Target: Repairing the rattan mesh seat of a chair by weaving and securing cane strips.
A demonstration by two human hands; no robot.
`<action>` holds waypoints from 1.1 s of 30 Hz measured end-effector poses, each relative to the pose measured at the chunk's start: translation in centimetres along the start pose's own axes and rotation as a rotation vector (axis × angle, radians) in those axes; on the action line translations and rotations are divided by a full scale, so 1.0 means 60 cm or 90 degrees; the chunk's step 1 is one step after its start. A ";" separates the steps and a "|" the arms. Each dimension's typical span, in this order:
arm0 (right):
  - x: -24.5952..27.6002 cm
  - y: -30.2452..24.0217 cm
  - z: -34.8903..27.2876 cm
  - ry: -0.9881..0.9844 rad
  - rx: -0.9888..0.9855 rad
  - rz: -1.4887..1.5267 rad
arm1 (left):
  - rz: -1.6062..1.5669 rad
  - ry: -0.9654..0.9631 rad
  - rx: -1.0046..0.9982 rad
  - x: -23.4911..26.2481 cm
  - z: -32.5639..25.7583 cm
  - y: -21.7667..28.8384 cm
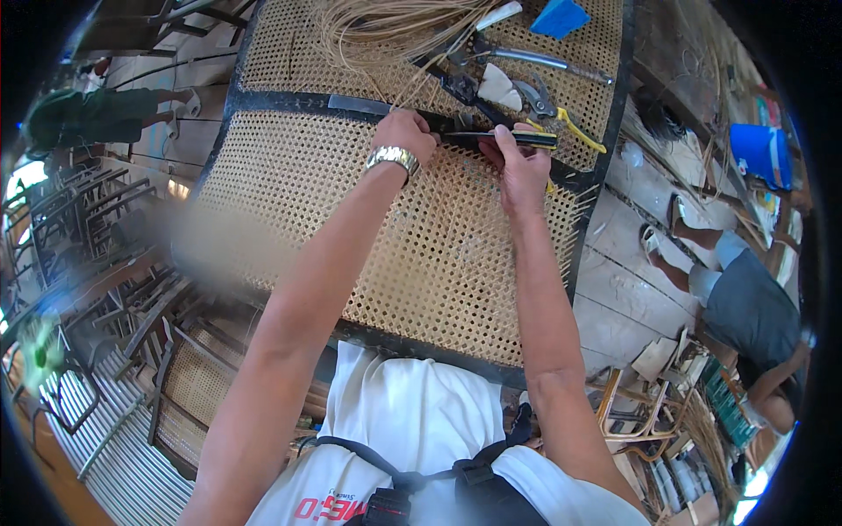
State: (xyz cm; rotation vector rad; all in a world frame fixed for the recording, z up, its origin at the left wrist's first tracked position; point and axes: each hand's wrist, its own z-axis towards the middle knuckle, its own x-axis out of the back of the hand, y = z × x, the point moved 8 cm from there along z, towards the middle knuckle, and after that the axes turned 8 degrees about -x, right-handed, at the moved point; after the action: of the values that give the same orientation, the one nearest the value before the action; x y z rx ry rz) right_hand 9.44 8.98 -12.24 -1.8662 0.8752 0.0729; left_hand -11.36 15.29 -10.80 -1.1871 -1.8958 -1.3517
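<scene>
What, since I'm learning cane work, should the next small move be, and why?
Probably guide the yellow-handled tool in the right hand slightly toward the left hand: its thin end points that way, and the left hand sits at the dark bar. Anything pinched there is hidden.

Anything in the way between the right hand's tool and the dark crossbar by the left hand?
Nothing visible. The right hand grips the slim tool, which points toward the left hand at the dark crossbar. Pruners and coiled cane strands lie beyond, off that line. Tip contact: can't tell.
</scene>
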 end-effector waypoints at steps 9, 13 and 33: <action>-0.005 0.011 0.008 -0.080 -0.024 -0.038 | 0.208 0.141 -0.276 -0.010 -0.162 0.065; -0.010 0.014 0.006 -0.070 -0.002 -0.102 | 0.209 0.098 -0.248 -0.011 -0.155 0.069; -0.194 -0.052 -0.092 -0.303 0.443 -0.742 | 0.127 0.102 -0.383 0.017 -0.150 0.040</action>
State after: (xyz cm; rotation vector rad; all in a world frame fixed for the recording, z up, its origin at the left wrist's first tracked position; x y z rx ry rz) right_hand 0.95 11.34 -2.30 -1.3390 -0.5351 -0.4371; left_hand -10.40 7.59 -5.59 -1.4409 -1.2490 -1.9037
